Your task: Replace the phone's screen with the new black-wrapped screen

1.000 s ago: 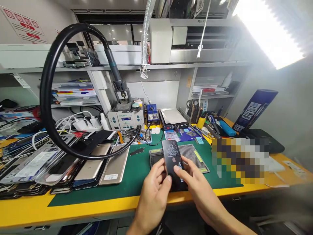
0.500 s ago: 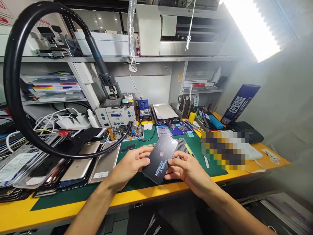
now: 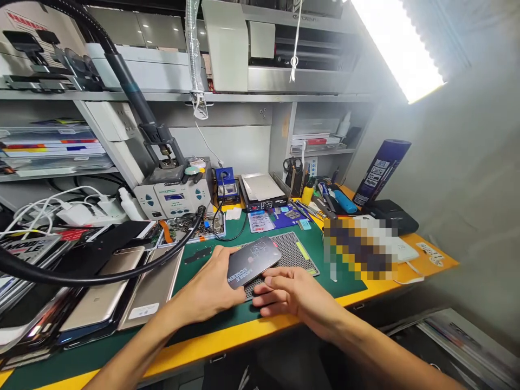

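A dark phone (image 3: pixel 255 260) with an apple logo and pale "MOBILE SCREEN" lettering is tilted above the work mat. My left hand (image 3: pixel 215 284) grips its left end, fingers along the far edge and thumb at the near corner. Close to the phone's near right edge is my right hand (image 3: pixel 288 292), its fingers loosely curled and apart; whether a fingertip touches the edge I cannot tell. Beneath the phone lies a grey perforated pad (image 3: pixel 298 254) with yellow-green strips, on the green mat (image 3: pixel 341 281).
Several phones and tablets (image 3: pixel 152 287) are stacked at left under a thick black hose (image 3: pixel 81 279). Behind stand a rework station (image 3: pixel 174 197), a soldering stand (image 3: pixel 227 187) and a flat-topped device (image 3: pixel 264 189). Tools (image 3: pixel 325 197) and a blurred patch (image 3: pixel 359 246) are at right.
My left hand has taken a fuller grip on the phone, which has turned clockwise and tipped flatter over the pad. My right hand has slid off its side. The view has shifted right.
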A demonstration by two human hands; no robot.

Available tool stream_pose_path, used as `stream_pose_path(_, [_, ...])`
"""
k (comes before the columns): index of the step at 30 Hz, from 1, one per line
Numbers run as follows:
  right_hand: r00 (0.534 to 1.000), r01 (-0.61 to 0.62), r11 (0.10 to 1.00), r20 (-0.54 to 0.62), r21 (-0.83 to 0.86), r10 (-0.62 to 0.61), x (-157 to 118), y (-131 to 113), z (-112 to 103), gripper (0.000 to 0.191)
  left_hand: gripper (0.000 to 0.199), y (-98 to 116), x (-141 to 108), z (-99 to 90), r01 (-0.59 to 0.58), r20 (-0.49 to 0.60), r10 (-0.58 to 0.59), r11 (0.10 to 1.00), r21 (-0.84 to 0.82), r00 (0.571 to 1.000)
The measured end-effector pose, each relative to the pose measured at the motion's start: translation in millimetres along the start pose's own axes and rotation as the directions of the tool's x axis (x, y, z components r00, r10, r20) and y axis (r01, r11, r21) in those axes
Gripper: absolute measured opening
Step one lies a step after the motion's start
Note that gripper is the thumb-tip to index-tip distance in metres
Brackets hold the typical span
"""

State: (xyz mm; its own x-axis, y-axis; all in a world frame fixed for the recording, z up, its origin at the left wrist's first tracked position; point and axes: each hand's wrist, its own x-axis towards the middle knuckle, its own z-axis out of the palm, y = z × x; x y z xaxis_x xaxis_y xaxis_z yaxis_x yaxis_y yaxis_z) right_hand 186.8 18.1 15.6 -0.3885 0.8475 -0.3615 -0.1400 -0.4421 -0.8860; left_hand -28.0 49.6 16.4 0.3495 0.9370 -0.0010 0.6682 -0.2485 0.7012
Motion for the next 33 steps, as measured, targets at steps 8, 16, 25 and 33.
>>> stream_pose_path(8, [0.925, -0.033, 0.788, -0.318, -0.615, -0.209, -28, -37, -92, 0.035, 0.066, -9, 11, -6.7, -0.035, 0.120, 0.016, 0.987, 0.156, 0.993])
stream_pose_path(16, [0.837, -0.384, 0.327, -0.476, -0.863, -0.272, -8, -56, -134, 0.024, 0.063, -12, 18, -11.9, -0.094, 0.152, 0.056, 0.964, 0.248, 0.987])
stream_pose_path(25, [0.891, -0.388, 0.206, -0.423, -0.898, -0.165, 9, -57, -142, 0.026, 0.070, -22, 19, -13.7, -0.208, 0.157, 0.174, 0.949, 0.239, 0.972])
stream_pose_path(33, [0.908, -0.285, 0.205, -0.332, -0.936, -0.255, 11, -61, -133, 0.031, 0.070, -29, 12, -12.1, -0.223, 0.103, 0.204, 0.945, 0.238, 0.974])
